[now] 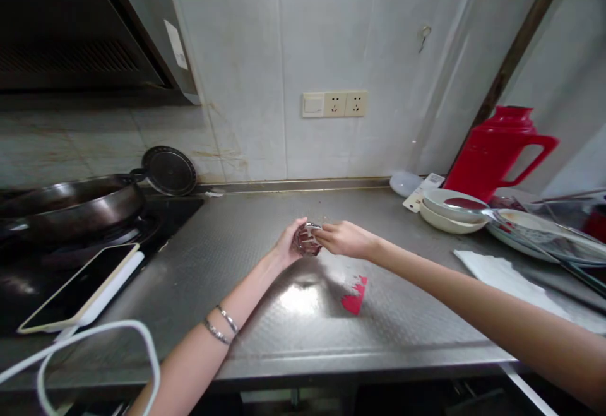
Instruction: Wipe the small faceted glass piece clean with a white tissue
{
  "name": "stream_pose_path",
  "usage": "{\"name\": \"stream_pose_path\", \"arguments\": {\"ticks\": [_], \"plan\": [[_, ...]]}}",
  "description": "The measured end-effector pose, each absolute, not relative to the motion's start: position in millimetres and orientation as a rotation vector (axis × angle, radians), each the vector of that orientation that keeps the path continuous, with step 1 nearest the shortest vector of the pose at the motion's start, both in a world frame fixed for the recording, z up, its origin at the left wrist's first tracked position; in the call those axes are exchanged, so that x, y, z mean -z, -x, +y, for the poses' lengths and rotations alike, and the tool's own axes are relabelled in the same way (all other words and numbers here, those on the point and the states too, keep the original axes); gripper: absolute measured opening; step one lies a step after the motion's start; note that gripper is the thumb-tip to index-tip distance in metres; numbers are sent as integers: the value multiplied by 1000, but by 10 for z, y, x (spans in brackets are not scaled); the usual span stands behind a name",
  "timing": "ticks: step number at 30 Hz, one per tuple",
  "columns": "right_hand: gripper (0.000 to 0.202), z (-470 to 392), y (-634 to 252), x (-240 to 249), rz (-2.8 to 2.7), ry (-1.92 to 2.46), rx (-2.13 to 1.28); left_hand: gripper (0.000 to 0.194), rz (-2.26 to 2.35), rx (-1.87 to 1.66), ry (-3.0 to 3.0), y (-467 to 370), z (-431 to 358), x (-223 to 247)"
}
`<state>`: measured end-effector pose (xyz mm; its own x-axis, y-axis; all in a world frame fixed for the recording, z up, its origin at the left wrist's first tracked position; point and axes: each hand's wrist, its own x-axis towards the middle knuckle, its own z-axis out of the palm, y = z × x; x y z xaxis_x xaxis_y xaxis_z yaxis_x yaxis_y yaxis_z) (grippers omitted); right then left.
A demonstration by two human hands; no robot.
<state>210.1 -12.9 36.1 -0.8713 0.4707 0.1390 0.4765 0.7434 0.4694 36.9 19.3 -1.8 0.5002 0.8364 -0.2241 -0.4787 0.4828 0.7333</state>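
Over the middle of the steel counter, my left hand (pixel 286 244) is closed around a small clear glass (pixel 307 243) with a brownish look. The glass is tilted, its opening towards my right hand. My right hand (pixel 341 239) has its fingers bent together at the rim, partly at the opening. Something small and pale may be between those fingers, but it is too small to tell. On the counter just below lies a flat red piece with a jagged edge (pixel 354 297).
At left, a dark pan (pixel 76 204) sits on the stove, with a phone (pixel 80 286) and white cable (pixel 142 334) nearer. At right are stacked bowls (pixel 449 217), a red thermos (pixel 492 157), plates (pixel 540 233) and a white tissue (pixel 506 277). Wall sockets (pixel 345 104) are behind.
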Motion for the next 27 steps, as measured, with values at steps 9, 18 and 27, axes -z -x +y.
{"name": "stream_pose_path", "arguments": {"ticks": [9,18,27], "plan": [[22,-409,-1611,-168,-2507,1392,64,29,572,-1102,-700,-361,200,43],[26,-443,-1935,-324,-2628,1129,-120,28,535,-1063,-688,-448,128,64],[27,-610,-1933,-206,-2583,1312,68,29,543,-1085,-674,-510,5,9]]}}
